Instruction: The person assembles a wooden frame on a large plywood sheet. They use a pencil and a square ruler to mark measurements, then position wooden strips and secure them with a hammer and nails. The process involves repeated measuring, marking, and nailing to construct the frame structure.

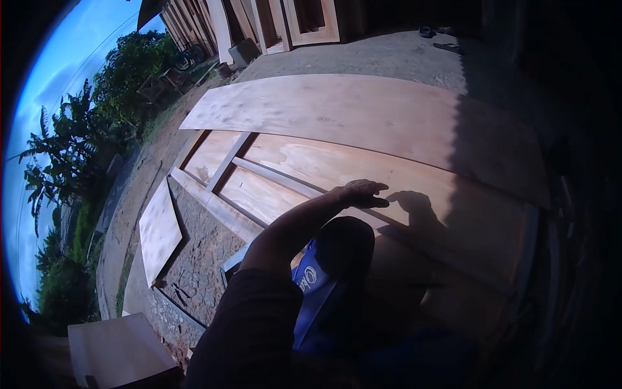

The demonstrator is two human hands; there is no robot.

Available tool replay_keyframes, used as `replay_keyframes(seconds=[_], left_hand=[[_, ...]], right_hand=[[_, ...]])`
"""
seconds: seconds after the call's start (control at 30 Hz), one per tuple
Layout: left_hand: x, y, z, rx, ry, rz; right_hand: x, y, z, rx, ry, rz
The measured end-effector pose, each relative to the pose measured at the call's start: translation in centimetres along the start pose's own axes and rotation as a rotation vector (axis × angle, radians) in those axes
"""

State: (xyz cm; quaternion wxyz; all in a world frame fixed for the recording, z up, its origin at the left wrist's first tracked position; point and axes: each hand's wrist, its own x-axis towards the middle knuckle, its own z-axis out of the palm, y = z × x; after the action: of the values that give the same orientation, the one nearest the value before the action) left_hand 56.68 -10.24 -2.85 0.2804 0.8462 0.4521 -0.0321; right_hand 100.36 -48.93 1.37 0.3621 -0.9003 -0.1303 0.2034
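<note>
Rough ground (202, 269) is lying around a framed wooden panel (301, 157), which is spreading beneath the left hand (364, 194), whose fingers and thumb are standing apart, contact being unclear; beyond the hand a plywood sheet (330, 109) is lying; left of the hand, pliers (183, 293) are resting

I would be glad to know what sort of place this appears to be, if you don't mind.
It looks like an open-air woodworking yard, judging by the large plywood sheet, the wooden frame in front of it and the boards leaning upright at the back.
</note>
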Motion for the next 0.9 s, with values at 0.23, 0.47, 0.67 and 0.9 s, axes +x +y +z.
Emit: replay_keyframes(seconds=[0.23, 0.47, 0.67, 0.9], left_hand=[[-23.6, -22.4, 2.1, -0.052, 0.812, -1.095], [-34.4, -36.9, 3.5, -0.253, 1.123, -1.411], [-34.8, -41.7, 1.2, -0.381, 1.310, -1.455], [-35.2, -41.9, 1.1, -0.377, 1.284, -1.422]], right_hand=[[5.4, -1.4, 7.6, -0.142, 0.029, -0.721], [-9.6, -28.4, 29.1, -0.488, -0.661, -1.647], [-34.5, -40.9, 49.3, -0.878, -1.093, -2.197], [-52.7, -46.7, 67.4, -1.222, -1.066, -2.593]])
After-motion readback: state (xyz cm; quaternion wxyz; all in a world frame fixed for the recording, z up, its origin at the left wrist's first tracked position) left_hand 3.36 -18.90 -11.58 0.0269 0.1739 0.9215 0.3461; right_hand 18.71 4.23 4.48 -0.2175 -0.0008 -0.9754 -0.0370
